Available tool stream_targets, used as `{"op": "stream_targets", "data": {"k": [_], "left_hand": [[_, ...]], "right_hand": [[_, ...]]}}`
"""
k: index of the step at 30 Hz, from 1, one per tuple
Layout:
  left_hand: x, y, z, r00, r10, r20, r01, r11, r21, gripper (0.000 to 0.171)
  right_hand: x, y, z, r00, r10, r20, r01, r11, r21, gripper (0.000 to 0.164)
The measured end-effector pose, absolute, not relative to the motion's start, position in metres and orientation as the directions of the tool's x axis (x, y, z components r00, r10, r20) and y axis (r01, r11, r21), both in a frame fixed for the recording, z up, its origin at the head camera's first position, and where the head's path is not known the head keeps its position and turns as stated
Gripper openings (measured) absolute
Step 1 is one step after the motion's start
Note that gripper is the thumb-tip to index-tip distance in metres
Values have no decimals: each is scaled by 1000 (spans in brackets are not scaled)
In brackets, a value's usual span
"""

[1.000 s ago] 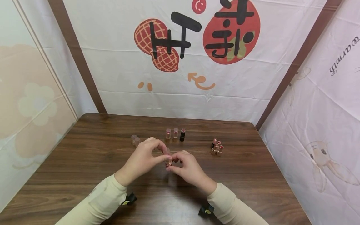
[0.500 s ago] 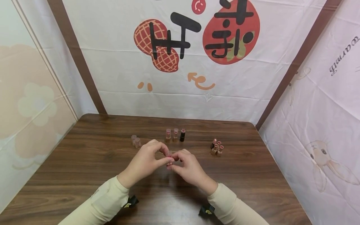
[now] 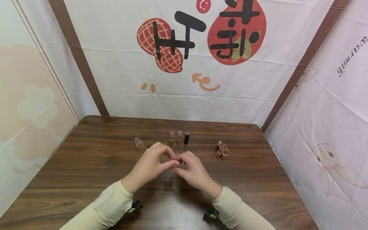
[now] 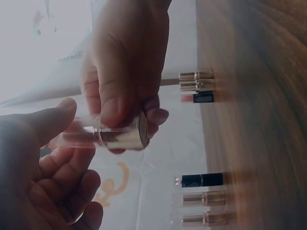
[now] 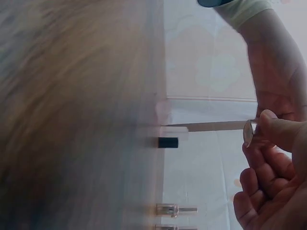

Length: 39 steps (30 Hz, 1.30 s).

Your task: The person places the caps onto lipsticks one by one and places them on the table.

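Note:
In front of me, over the middle of the table, both hands hold one lipstick (image 4: 122, 138) with a gold base and a clear cap (image 4: 76, 135). My left hand (image 3: 152, 164) pinches the cap end between thumb and fingers. The gold base is gripped by my right hand (image 3: 195, 171), thumb on one side and fingers curled behind. Seen from the left wrist, cap and base are in line, and the cap overlaps the upper part of the tube. Fingers hide much of the lipstick in the head view.
Two clear-capped lipsticks (image 3: 172, 136) and a black lipstick (image 3: 187, 138) stand in a row at the back. Several uncapped lipsticks (image 3: 222, 150) cluster to the right. Clear caps (image 3: 139, 144) and a black cap (image 5: 168, 143) stand left, partly behind my left hand.
My left hand has shifted slightly right, bringing the clear cap lower over the lipstick. My right hand has stayed nearly in place. The black cap's edge now shows behind the left hand.

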<state>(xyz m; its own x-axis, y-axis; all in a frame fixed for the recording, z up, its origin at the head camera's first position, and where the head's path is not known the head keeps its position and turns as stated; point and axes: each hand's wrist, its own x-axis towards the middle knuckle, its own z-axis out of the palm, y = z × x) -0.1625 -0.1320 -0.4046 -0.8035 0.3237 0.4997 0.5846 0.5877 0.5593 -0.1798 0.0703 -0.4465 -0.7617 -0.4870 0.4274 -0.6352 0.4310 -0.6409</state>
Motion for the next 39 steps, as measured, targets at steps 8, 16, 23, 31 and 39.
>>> {"op": "stream_targets", "data": {"k": [8, 16, 23, 31, 39], "left_hand": [[-163, -127, -408, -811, 320, 490, 572, 610, 549, 24], [-163, -129, -407, -806, 342, 483, 578, 630, 518, 25], [-168, -133, -408, -836, 355, 419, 538, 680, 498, 21], [-175, -144, -404, -888, 348, 302, 458, 739, 494, 20], [-182, -158, -400, -894, 317, 316, 441, 748, 496, 17]], "right_hand": [[-182, 73, -450, -742, -506, 440, -663, 458, -592, 24], [-187, 76, -450, -739, -520, 429, -664, 453, -594, 23], [-199, 87, -446, -786, -462, 410, -610, 478, -631, 19], [-229, 111, -437, -869, -350, 349, -493, 571, -657, 17], [-264, 119, -436, -926, -239, 293, -376, 660, -650, 18]]}}
